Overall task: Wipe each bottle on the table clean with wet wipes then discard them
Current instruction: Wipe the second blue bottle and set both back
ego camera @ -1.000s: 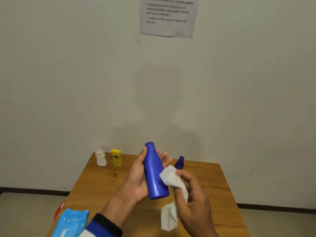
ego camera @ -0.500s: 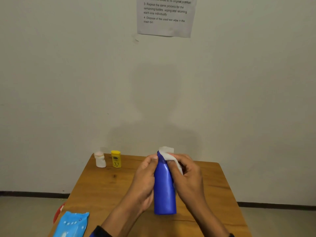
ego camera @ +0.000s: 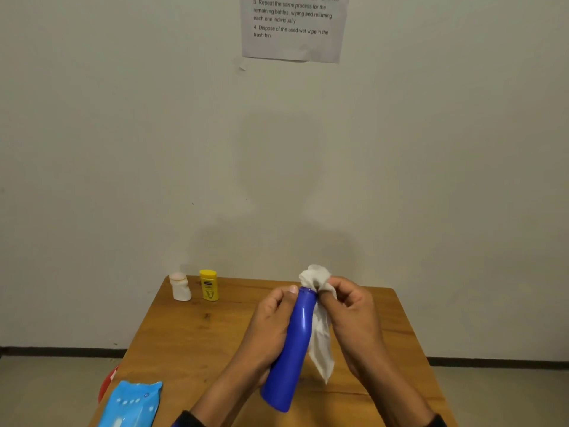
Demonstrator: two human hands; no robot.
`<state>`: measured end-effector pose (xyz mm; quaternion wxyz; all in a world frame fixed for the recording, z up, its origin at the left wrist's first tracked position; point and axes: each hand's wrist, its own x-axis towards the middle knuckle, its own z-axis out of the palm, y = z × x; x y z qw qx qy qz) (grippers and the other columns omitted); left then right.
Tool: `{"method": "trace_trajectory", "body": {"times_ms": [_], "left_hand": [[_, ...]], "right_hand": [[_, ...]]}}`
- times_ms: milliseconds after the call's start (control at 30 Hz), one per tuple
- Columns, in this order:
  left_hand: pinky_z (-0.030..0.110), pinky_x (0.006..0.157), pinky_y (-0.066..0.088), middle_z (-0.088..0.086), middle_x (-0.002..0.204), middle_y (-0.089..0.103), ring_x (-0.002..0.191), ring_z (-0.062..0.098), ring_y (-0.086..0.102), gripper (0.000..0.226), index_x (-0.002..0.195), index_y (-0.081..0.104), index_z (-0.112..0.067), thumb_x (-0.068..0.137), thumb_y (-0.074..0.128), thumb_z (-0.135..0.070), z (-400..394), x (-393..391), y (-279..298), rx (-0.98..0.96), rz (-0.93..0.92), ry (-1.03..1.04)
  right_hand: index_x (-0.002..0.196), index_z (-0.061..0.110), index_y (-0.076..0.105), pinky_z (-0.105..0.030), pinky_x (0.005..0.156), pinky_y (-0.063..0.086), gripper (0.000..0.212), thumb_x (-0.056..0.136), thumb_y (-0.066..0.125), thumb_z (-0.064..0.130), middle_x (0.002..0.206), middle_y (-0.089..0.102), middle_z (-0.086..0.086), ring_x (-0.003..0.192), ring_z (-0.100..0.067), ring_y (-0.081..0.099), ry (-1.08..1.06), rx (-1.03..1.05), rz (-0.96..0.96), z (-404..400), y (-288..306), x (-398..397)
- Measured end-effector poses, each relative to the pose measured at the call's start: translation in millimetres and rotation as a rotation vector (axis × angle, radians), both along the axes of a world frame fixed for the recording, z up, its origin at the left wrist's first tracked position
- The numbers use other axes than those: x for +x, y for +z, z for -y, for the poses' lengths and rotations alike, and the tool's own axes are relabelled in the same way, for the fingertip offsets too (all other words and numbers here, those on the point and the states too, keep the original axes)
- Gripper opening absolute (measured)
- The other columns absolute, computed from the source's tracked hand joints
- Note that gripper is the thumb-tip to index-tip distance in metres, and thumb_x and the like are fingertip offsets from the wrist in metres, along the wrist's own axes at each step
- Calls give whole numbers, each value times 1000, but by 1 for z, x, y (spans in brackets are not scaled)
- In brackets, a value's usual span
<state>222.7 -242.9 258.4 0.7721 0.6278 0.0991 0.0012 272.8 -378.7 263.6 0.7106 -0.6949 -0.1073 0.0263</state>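
My left hand (ego camera: 268,329) grips a tall blue bottle (ego camera: 291,352) above the wooden table (ego camera: 191,337), tilted with its top leaning right. My right hand (ego camera: 352,315) pinches a white wet wipe (ego camera: 320,340) against the bottle's top; the wipe bunches above my fingers and hangs down along the bottle's right side. A small white bottle (ego camera: 180,286) and a yellow bottle (ego camera: 209,285) stand at the table's far left corner. The small dark blue bottle seen earlier is hidden behind my hands.
A light blue pack of wet wipes (ego camera: 129,405) lies at the near left edge of the table. Something red (ego camera: 106,383) shows on the floor to the table's left. A sheet of printed instructions (ego camera: 292,26) hangs on the wall behind.
My right hand brought the wipe from the bottle's lower side up to its top. The bottle went from tilted to upright, and now leans with its top to the right.
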Motion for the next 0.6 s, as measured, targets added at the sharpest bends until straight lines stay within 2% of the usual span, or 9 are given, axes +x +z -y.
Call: {"method": "trace_trajectory", "body": {"times_ms": [133,233,300,433,533,600], "left_hand": [[35,58,60,16,85,74,65,27,70,19,94,67,-34,99,52,-45,-6,2,1,29,-5,28],[33,56,58,16,83,72,65,26,67,22,100,66,-28,103,49,-41,-8,2,0,45,-19,-26],[33,55,56,16,82,70,64,25,65,24,104,62,-23,105,45,-39,-10,1,-2,54,-30,-57],[32,54,55,13,78,68,63,25,67,26,105,58,-20,106,41,-39,-14,-5,-5,121,-77,-146],[32,55,57,10,79,71,64,25,69,25,103,57,-23,105,41,-42,-12,-5,-8,176,-63,-123],[31,57,57,8,79,73,64,24,70,24,101,58,-26,104,42,-44,-10,-2,-7,214,-45,-108]], "right_hand": [[99,24,77,-29,70,58,23,93,63,7,93,77,-4,84,-21,73,60,53,0,1,-3,-6],[109,25,75,-25,75,57,26,92,66,8,102,76,2,93,-16,72,175,-51,123,7,-1,-5],[113,28,74,-25,76,58,27,88,70,18,103,75,10,95,-13,71,189,-203,222,9,-2,-5],[105,35,75,-29,74,59,27,79,72,43,96,75,17,90,-8,70,219,-388,239,19,2,0],[105,41,70,-32,70,59,25,90,57,56,91,72,16,82,-7,68,333,-617,282,22,5,1],[97,35,69,-42,66,56,32,95,48,59,82,70,9,72,-13,65,337,-640,287,20,2,-1]]}}
